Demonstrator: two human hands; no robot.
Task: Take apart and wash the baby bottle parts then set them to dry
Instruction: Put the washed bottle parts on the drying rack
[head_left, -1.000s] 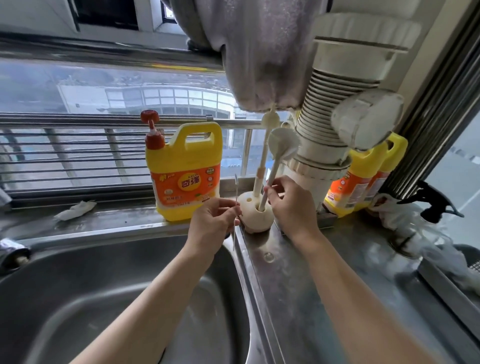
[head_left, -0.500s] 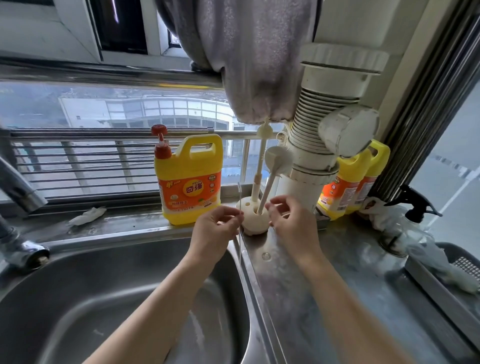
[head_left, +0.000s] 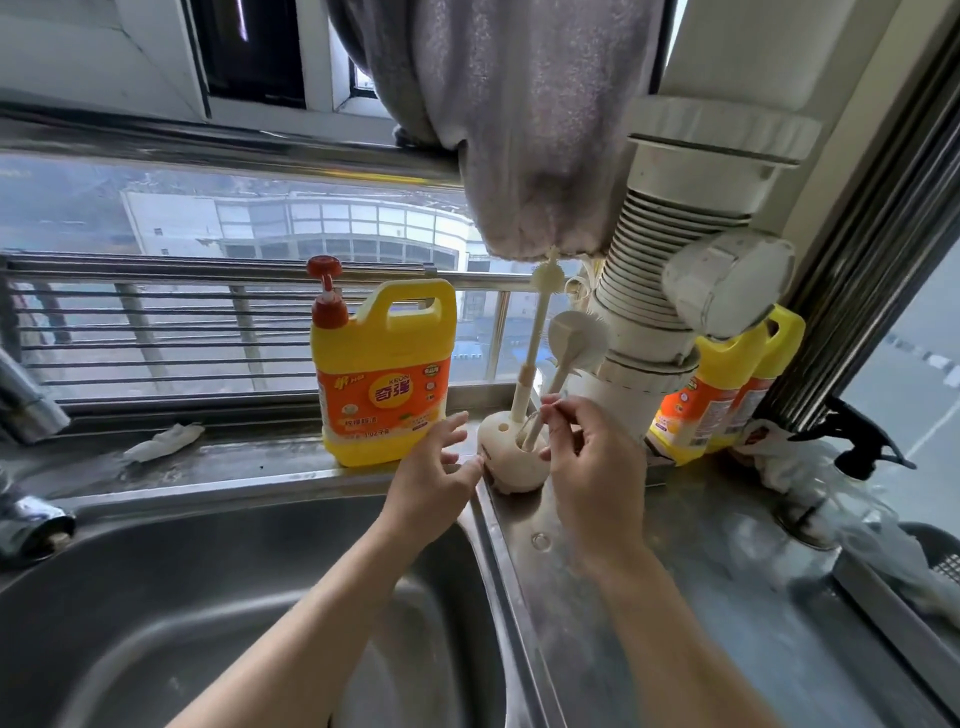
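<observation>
a cream plastic brush holder (head_left: 511, 467), round like a small dome with holes in its top, sat on the shiny steel counter (head_left: 675, 561), just past the right rim of the steel sink (head_left: 208, 597). two brushes stood in it. the tall brush (head_left: 531, 353) had a straight stem and a small toothed wheel on top. the round brush (head_left: 576, 340) had a flat disc head and leaned to the right. the right hand (head_left: 592, 462) pinched the thin handle of the round brush just above the holder. the left hand (head_left: 434, 467) was spread wide and held nothing, its fingertips beside the holder's left side. behind it stood a smooth yellow soap jug (head_left: 384, 374) with an orange label and a red pump. a white ribbed pipe (head_left: 654, 260) and a fuzzy grey cloth (head_left: 519, 130) hung above.

half a second before, the left hand was curled round a thin wire stick. now its fingers were open and the stick was gone from it.

it was hard to see where the wire stick went. the pipe hid part of two more yellow bottles (head_left: 722, 384). the tap (head_left: 26, 410) was cut off at the left edge.
</observation>
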